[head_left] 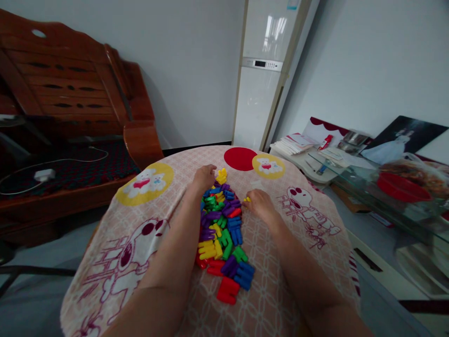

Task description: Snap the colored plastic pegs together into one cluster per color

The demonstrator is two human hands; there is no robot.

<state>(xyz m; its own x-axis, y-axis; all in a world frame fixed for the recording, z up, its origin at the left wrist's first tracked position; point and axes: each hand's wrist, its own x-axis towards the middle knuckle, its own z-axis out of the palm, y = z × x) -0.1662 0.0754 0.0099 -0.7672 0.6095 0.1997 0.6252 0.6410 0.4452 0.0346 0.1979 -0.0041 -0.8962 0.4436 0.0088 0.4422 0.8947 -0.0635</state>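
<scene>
Many small plastic toy blocks [212, 216] in red, blue, green, purple and yellow lie in a long heap down the middle of the table. At the heap's far end, a small cluster of yellow blocks [221, 176] stands up. My left hand [205, 177] is just left of that cluster, with its fingers bent and slightly apart; whether a fingertip touches the cluster is unclear. To the right of the heap, my right hand [260, 203] pinches a yellow block [247, 199], which is partly hidden by the fingers. Near me lie a red block [228, 290] and a blue block [244, 275].
A patterned cloth [280, 234] covers the round table. A wooden bench [63, 93] with a white charger [45, 175] stands to the left. Behind is a tall fridge [261, 93]. On the right, a glass-topped table [354, 182] holds papers and a red bowl [403, 187].
</scene>
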